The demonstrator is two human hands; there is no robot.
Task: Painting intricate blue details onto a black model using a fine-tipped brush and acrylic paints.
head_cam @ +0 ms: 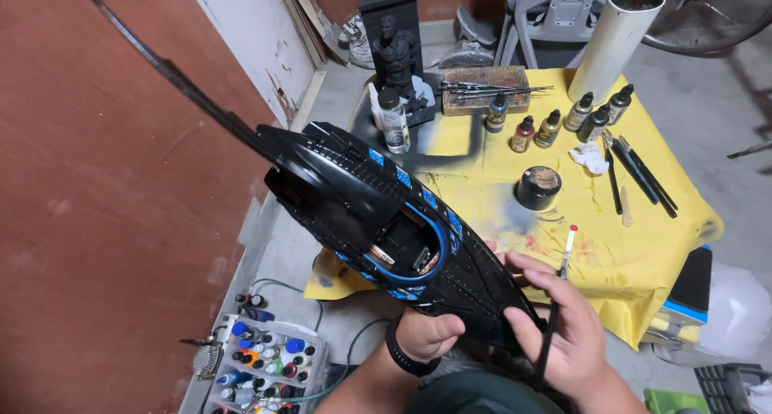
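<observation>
I'm looking down at a long black model ship (386, 229) held up in the air in front of me, over the near-left corner of the yellow-covered tabletop (643, 245) and not resting on it. My left hand (430, 333) is closed around the underside of the hull near its rear end, carrying the weight; a dark band sits on that wrist. My right hand (563, 325) rests against the hull's rear flank, its grip pinched shut on a thin paintbrush (559, 297) whose dark handle runs down through the fingers and whose pale, red-marked end points up. As a judgement of progress: the hull looks fully base-coated in black, and bright blue panels (426, 197) plus a blue ring round the open middle bay are already picked out, so detail colour seems well under way; I cannot tell how much remains on the sides turned from me. On the tabletop, well apart from the model, stand a row of small paint bottles (555, 120) near the far edge, a round dark jar (538, 187) toward the middle, loose brushes (639, 173) by the right edge, and a dark figurine (398, 56) at the far-left corner. A tray of paint bottles (265, 362) sits on the floor to my left.
</observation>
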